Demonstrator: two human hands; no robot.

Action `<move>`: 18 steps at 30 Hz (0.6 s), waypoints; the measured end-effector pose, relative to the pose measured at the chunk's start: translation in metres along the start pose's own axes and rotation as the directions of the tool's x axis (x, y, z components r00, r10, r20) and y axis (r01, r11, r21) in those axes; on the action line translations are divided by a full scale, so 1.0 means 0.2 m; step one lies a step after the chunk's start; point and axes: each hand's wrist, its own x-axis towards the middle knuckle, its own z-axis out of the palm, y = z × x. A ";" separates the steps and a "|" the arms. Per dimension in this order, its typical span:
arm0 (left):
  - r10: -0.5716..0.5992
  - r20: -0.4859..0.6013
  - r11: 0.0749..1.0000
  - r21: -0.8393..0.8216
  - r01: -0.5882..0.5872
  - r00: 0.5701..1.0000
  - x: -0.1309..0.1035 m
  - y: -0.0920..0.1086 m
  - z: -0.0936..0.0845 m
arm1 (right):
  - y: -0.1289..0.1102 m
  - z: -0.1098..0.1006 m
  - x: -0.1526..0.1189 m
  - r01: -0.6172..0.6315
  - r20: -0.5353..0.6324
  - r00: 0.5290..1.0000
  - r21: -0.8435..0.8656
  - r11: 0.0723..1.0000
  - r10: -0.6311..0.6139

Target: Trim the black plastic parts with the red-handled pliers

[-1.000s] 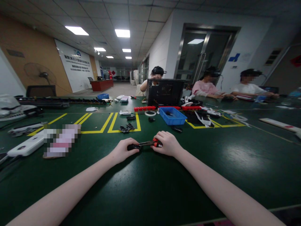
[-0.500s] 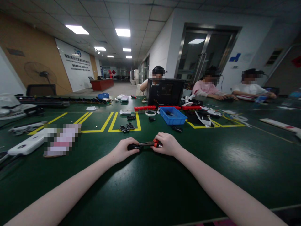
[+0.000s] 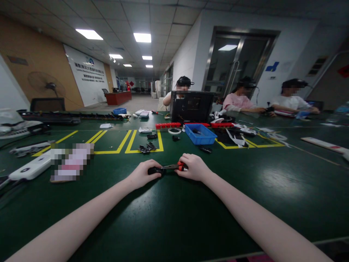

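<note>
Between thumb and fingers, my left hand (image 3: 144,173) grips a small black part (image 3: 155,170) just above the green table (image 3: 152,225). My right hand (image 3: 194,167) is wrapped round the red handles of the pliers (image 3: 171,166). The pliers' jaws point left and meet the right end of the black part; whether they are closed on it is too small to tell. Beyond my hands, several black pieces (image 3: 147,147) lie inside a yellow taped outline. A blue bin (image 3: 200,134) with a dark item in it stands farther back, a black piece (image 3: 205,149) in front of it.
A white power strip (image 3: 34,165) and a blurred pinkish object (image 3: 72,162) lie at the left. Behind the blue bin stand red trays (image 3: 168,125) and a black monitor (image 3: 192,106). Three people sit across the table. A long white strip (image 3: 324,144) lies at the right.
My hands, the pliers and the black part look the same as before. Across the table, the hands of the person in pink have lifted slightly with a dark object.
</note>
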 end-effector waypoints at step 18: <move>0.028 -0.019 0.999 0.023 -0.028 0.999 0.00 -0.02 0.01 | 0.00 0.00 0.00 0.013 -0.060 0.998 -0.051 0.999 -0.016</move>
